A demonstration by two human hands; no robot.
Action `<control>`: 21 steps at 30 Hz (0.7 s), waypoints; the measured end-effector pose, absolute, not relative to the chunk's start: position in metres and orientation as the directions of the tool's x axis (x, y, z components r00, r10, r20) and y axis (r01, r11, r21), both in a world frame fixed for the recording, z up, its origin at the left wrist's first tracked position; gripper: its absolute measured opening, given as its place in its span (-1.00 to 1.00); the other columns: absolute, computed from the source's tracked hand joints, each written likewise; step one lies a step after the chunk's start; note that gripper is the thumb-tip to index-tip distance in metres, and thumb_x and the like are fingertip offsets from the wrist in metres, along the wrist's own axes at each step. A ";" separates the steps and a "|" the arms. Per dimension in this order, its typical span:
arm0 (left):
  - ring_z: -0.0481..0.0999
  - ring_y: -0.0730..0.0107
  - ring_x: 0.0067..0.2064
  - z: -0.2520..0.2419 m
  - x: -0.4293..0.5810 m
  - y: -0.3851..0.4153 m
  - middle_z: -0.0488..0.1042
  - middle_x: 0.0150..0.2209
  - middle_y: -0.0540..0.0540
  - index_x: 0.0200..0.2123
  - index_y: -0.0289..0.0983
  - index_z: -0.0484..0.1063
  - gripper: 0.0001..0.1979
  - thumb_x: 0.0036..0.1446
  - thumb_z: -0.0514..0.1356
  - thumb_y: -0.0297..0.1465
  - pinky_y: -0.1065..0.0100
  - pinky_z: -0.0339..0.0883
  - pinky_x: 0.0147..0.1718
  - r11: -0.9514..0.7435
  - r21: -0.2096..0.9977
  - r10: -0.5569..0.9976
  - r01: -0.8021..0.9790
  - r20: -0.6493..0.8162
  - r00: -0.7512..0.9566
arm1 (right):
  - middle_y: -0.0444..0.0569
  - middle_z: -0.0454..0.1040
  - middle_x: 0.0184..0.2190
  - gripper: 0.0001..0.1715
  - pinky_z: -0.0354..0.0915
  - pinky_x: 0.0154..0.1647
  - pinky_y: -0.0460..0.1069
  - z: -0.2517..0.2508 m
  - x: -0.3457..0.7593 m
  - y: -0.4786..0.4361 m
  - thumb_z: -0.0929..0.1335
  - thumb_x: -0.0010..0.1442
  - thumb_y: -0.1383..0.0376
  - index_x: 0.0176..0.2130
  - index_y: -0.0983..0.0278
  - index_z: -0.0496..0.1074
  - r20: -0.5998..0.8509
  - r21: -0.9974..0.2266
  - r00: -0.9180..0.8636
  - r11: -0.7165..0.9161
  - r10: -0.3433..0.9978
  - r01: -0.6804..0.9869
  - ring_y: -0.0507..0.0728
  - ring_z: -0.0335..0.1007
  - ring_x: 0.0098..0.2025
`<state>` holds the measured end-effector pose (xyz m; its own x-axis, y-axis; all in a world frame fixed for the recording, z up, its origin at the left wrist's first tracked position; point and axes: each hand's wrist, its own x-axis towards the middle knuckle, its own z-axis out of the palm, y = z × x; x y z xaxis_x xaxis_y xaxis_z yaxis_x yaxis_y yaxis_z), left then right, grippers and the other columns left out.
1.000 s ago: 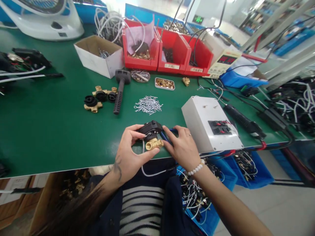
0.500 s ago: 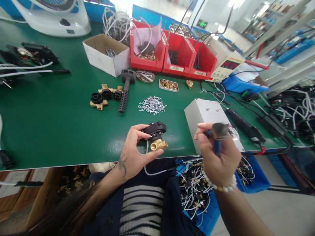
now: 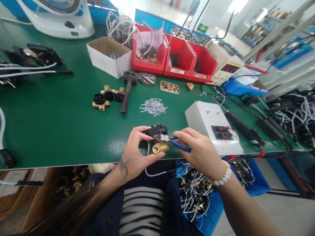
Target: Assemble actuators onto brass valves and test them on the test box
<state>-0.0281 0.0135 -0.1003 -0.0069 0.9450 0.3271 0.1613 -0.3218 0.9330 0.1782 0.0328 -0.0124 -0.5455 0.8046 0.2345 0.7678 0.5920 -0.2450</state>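
Observation:
My left hand [image 3: 137, 150] is closed around a valve, a black actuator housing [image 3: 157, 129] joined to a brass valve body [image 3: 160, 148], at the table's front edge. A grey cable hangs from it. In my right hand [image 3: 199, 149] are blue-handled pliers [image 3: 180, 146], their metal jaws at the joint between the black housing and the brass. Whether the jaws grip a clip there I cannot tell. Beyond the valve lies a loose pile of bent wire clips [image 3: 154, 107].
A grey box with terminals [image 3: 209, 121] stands right of my right hand. Further back are a black mallet [image 3: 127, 93], brass fittings [image 3: 100, 104], a tray of small brass parts [image 3: 169, 87], a white carton [image 3: 108, 62] and red bins [image 3: 150, 62]. Blue crates of cabled parts [image 3: 197, 193] sit below the edge.
My right hand has come left and turned, bringing the pliers from above the grey box to the valve. My left hand still holds the valve in nearly the same place.

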 end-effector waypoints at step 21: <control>0.48 0.10 0.12 -0.100 -0.027 0.012 0.41 0.06 -0.20 -0.20 -0.23 0.32 -0.58 -0.03 0.46 -0.32 0.05 0.49 -0.04 -0.319 0.930 0.942 0.181 0.332 -0.050 | 0.04 0.51 -0.27 -0.75 0.39 -0.31 0.02 -0.031 0.178 0.033 0.28 0.26 0.37 -0.09 0.29 0.48 0.237 -0.319 -0.390 0.450 0.890 0.834 0.15 0.46 -0.32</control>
